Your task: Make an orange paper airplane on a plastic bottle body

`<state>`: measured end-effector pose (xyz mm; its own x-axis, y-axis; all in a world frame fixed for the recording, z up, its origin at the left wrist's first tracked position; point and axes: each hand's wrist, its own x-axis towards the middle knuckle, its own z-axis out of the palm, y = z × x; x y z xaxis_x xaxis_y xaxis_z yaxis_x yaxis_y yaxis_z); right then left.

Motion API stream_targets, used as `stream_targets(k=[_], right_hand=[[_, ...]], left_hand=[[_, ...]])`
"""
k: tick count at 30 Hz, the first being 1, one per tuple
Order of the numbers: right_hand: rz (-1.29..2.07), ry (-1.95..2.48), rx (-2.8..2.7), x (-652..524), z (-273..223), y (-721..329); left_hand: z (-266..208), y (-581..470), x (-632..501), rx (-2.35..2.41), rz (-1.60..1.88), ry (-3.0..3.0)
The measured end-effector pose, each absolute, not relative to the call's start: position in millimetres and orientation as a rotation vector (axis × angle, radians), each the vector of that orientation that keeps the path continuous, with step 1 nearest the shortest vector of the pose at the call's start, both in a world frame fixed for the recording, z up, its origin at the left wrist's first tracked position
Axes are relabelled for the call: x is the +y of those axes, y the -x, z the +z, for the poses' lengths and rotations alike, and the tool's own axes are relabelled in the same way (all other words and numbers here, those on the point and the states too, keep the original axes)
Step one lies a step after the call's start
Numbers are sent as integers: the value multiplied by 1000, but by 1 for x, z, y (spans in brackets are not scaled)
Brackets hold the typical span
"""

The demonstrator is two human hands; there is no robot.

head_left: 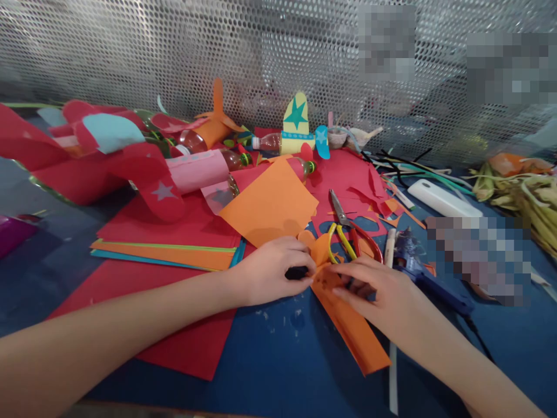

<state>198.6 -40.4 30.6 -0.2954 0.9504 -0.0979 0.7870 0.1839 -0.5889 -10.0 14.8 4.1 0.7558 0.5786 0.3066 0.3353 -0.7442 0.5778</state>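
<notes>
A folded orange paper strip (357, 331) slants across the table toward me, with rounded orange paper shapes (319, 247) at its far end. My left hand (278, 270) pinches its upper end between thumb and fingers. On the other side, my right hand (374, 284) has bent fingers at the same strip, index finger and thumb on its edge. Scissors (342, 212) with yellow and red handles lie half-spread just beyond the right hand. An orange paper square (272, 203) rests behind my left hand.
At left are stacked coloured sheets (165, 255) and a red sheet (187, 348). Paper-wrapped bottle planes (198, 171) stand behind, before a perforated metal wall (174, 52). A blue glue gun (435, 284), a white stick (393, 377) and corn husks (539, 203) lie at right.
</notes>
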Motion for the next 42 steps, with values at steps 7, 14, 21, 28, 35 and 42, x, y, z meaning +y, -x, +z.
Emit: stream_targets(k=[7,14,21,28,35,42], right_hand=[[812,1642,-2150,-38,30,-199],[754,1624,-2141,-37,30,-202],[729,1619,-2174,-35,30,-202],[717,1608,-2154,-36,31,-201],[1099,1462,-1866,-37,41,-207],[955,1298,-1709,-35,46,-211]], left_hand=[[7,10,15,705,642,-2419],[8,11,15,687,658,-2395],[9,11,16,675,681,-2391],[5,10,15,681,713,-2385],[16,16,12,771,883,-2269],[31,19,1,453,1020,-2251]])
